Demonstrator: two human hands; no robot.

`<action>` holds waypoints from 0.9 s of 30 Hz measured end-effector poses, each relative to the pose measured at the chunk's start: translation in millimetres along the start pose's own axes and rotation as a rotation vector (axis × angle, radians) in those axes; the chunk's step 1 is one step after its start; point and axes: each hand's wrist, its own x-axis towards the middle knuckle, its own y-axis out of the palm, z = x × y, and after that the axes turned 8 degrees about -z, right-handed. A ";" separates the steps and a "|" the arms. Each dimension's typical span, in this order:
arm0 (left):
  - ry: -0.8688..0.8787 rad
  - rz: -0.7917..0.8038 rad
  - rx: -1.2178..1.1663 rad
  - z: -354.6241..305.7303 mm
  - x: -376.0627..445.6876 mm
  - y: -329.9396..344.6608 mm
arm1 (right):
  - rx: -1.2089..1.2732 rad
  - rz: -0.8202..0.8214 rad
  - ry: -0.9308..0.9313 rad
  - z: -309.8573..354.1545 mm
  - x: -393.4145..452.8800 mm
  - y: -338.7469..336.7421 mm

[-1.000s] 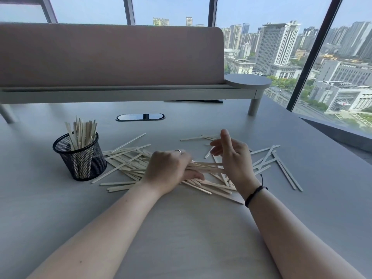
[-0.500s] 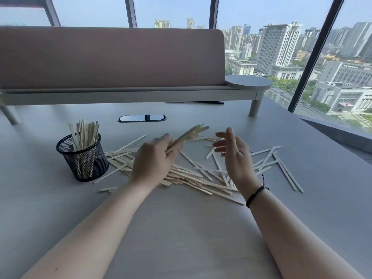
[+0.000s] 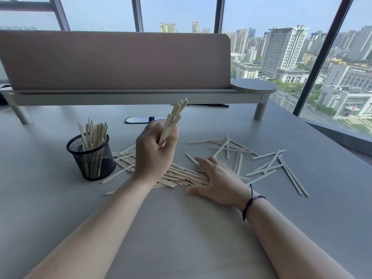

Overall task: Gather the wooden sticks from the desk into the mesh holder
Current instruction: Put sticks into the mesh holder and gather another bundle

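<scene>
head view: my left hand (image 3: pixel 155 156) grips a bundle of sticks (image 3: pixel 173 118) above the desk (image 3: pixel 181 228); right hand (image 3: pixel 218 179) lies flat on the loose sticks (image 3: pixel 181 176) beside the mesh holder (image 3: pixel 92 158). light, stiff slats, i'd pinch them mid-length

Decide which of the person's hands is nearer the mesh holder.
Left. The left hand, gripping a bundle of sticks, is raised just right of the mesh holder; the right hand lies flat farther right.

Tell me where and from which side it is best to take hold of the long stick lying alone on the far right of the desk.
Probably near the middle of the long stick, pinched across its narrow width from above. It lies flat on the desk, so only the thin long edges offer purchase, and a middle grip likely keeps it balanced.
</scene>
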 end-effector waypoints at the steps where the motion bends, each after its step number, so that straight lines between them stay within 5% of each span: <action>1: -0.027 0.009 -0.039 0.9 0.0 0.4 | 0.011 -0.013 0.014 -0.6 0.7 1.3; 6: -0.079 0.061 -0.135 -7.2 -0.4 0.3 | -0.004 -0.041 0.044 -3.1 2.4 6.1; 11: -0.152 -0.065 -0.105 -5.3 8.6 1.1 | -0.109 -0.052 0.090 4.2 0.8 2.4; 19: -0.466 -0.127 -0.423 -13.7 13.6 3.0 | -0.080 -0.081 0.082 5.9 3.1 4.6; 27: -0.509 0.016 -0.396 -3.7 -11.9 -3.8 | -0.086 -0.095 0.073 4.6 4.6 4.5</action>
